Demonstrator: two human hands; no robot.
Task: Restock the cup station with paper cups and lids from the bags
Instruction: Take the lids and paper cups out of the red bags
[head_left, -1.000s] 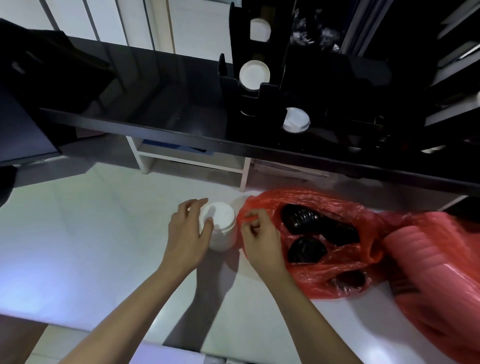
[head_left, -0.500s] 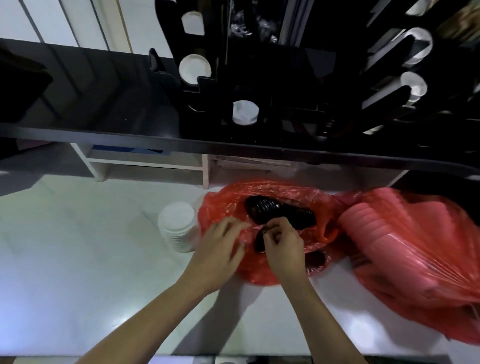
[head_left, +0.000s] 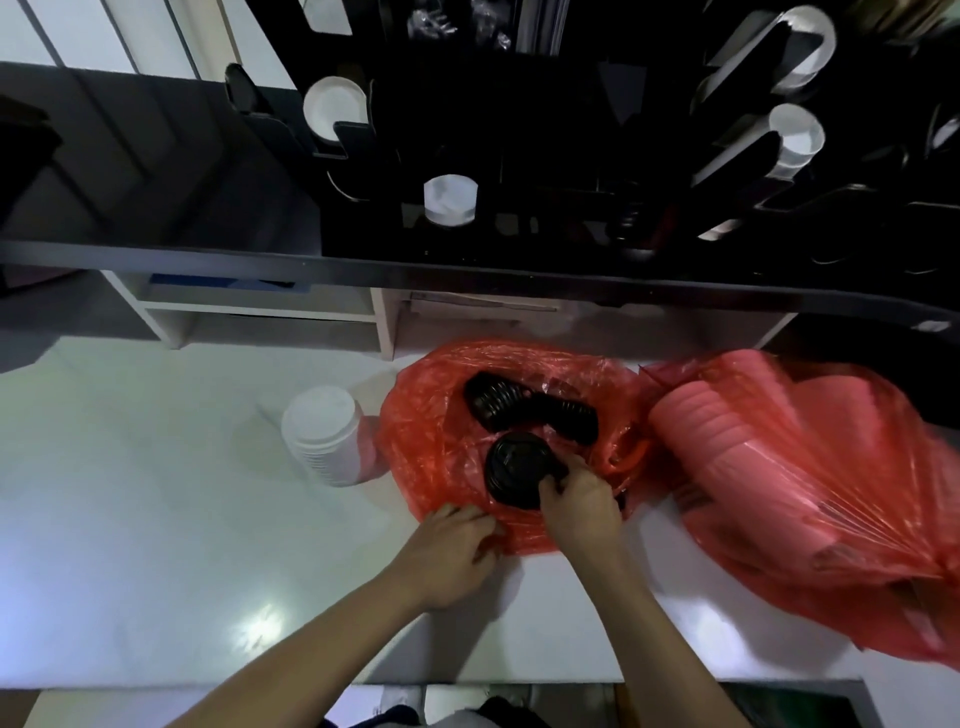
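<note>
Going left to right: the stack of white lids (head_left: 323, 435) sits on the white counter (head_left: 130, 493) touching the red bag (head_left: 441, 415), so tugging the plastic could tip it. The left hand (head_left: 451, 551) pinches the bag's near edge, holding it down. The right hand (head_left: 579, 501) grips a stack of black lids (head_left: 514, 467) inside the bag; it could snag the flimsy film or shed loose lids coming out. The bag of cups (head_left: 805, 493) lies untouched, far right.
</note>
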